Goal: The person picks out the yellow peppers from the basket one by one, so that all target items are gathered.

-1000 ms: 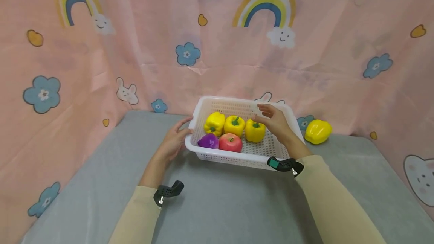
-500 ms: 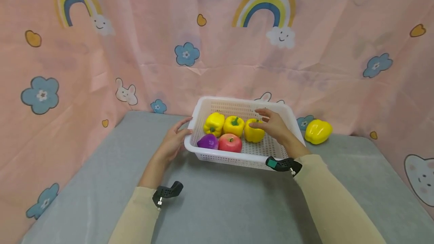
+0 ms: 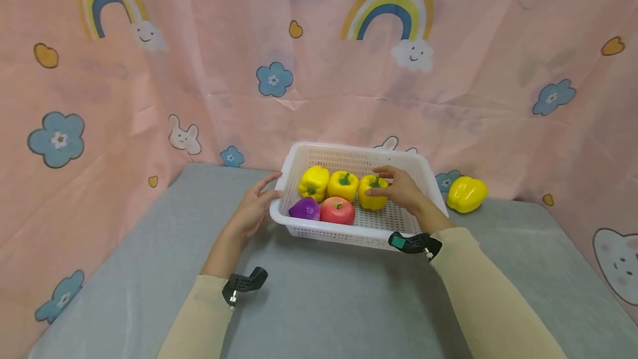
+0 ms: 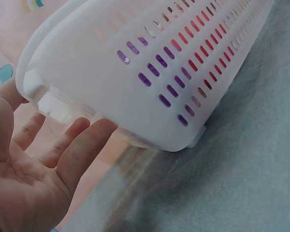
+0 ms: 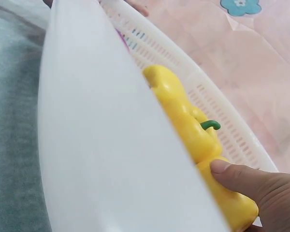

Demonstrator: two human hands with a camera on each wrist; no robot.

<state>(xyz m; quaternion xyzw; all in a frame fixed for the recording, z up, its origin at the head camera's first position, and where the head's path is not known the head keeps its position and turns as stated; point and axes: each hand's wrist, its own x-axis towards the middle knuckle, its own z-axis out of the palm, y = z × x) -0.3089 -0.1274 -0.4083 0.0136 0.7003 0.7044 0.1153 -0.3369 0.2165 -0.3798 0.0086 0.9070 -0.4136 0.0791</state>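
Observation:
My left hand (image 3: 252, 208) holds the left end of a white plastic basket (image 3: 349, 230), its fingertips at the rim. In the left wrist view the fingers (image 4: 87, 147) touch the basket's outer side. Inside the basket my right hand (image 3: 402, 188) grips the rightmost yellow bell pepper (image 3: 372, 199). Its thumb (image 5: 237, 176) lies on the pepper in the right wrist view; the other fingers are mostly hidden. Two more yellow bell peppers (image 3: 343, 186) stand to the left. In front of them lie a red apple (image 3: 338, 211) and a purple onion-like vegetable (image 3: 305, 209).
Another yellow bell pepper (image 3: 467, 194) lies on the grey tabletop (image 3: 324, 298), right of the basket. A pink printed curtain (image 3: 319, 71) hangs close behind the table and along its sides. The basket's high front wall (image 5: 101, 125) blocks part of the right wrist view.
My right hand has lowered onto the rightmost pepper, and its thumb and fingers have closed around it. The left hand and the basket stay in place.

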